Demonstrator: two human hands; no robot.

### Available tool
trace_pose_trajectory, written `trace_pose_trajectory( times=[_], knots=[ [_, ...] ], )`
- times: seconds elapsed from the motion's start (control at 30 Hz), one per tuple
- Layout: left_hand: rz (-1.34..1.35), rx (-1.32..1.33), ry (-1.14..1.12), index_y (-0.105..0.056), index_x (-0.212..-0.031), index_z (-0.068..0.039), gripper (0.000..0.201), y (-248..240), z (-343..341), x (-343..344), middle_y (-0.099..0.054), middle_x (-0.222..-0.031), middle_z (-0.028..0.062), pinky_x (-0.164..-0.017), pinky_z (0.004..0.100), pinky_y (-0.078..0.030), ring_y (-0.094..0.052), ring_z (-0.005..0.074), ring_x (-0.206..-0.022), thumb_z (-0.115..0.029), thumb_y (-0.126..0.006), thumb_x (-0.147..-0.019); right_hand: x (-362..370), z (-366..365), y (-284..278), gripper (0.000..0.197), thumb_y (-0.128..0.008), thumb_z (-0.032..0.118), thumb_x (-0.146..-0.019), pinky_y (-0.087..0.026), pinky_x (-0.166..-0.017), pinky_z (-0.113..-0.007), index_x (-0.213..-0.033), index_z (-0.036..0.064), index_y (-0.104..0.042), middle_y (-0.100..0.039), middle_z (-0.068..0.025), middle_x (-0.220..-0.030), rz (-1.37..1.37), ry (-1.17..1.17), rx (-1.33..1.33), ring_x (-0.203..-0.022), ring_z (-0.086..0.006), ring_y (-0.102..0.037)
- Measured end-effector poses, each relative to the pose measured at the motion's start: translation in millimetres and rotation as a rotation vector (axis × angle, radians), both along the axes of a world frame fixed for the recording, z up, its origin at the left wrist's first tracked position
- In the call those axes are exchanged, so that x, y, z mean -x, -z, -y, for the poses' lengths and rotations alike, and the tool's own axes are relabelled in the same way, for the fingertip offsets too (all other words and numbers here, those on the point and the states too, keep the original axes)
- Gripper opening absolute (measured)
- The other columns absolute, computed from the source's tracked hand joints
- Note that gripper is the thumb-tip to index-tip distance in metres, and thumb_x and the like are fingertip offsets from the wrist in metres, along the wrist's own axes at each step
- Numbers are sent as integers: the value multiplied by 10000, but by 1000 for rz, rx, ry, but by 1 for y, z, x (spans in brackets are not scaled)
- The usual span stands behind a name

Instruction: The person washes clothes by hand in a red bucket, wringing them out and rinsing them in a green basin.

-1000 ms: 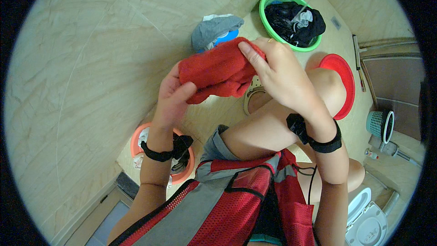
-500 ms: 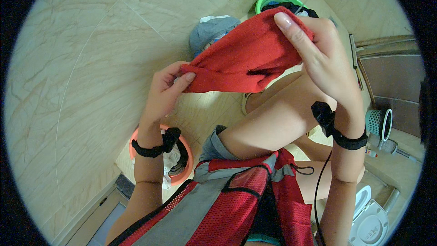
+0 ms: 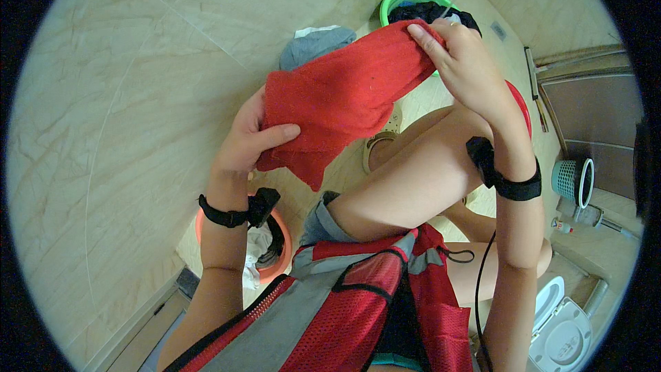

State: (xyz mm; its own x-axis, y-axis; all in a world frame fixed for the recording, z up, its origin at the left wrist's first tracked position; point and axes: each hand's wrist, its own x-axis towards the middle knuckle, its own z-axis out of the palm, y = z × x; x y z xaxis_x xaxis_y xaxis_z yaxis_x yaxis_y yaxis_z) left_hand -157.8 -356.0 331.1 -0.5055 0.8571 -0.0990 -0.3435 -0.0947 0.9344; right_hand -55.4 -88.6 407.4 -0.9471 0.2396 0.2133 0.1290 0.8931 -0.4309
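Note:
Stretched between my two hands is a piece of soft red cloth (image 3: pixel 337 96); its exact kind does not show. My left hand (image 3: pixel 251 134) grips the wider, lower end, with the thumb on top and the fingers hidden beneath the fabric. At the upper right, my right hand (image 3: pixel 465 62) pinches the narrower end between thumb and fingers. The cloth slants up from left to right, with a loose corner hanging down near my left thumb. Both wrists wear black straps.
Beyond the cloth lies a blue-grey bundle of fabric (image 3: pixel 317 47) by the wall. A green basin (image 3: pixel 387 8) holds dark clothes. Near my left forearm stands an orange basin (image 3: pixel 286 251) with white and dark laundry. To the right are a teal basket (image 3: pixel 564 178) and a white toilet (image 3: pixel 561 337).
My left hand has shifted its hold, and the cloth's left end has spread wider with a corner hanging. The right hand has moved slightly left; the dark slit on the cloth no longer shows.

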Motion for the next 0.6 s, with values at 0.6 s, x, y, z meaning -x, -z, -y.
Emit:
trace_pose_trajectory(
  times=[0.6],
  knots=[
    [552, -112, -102, -433, -1238, 13, 369, 2, -22, -2, -551, -1167, 111, -899, 328, -455, -561, 186, -1038, -112, -504, -897, -8, 119, 39, 280, -670, 183, -711, -497, -612, -323, -954, 54, -623, -518, -106, -797, -16, -401, -205, -798, -244, -561]
  ],
)
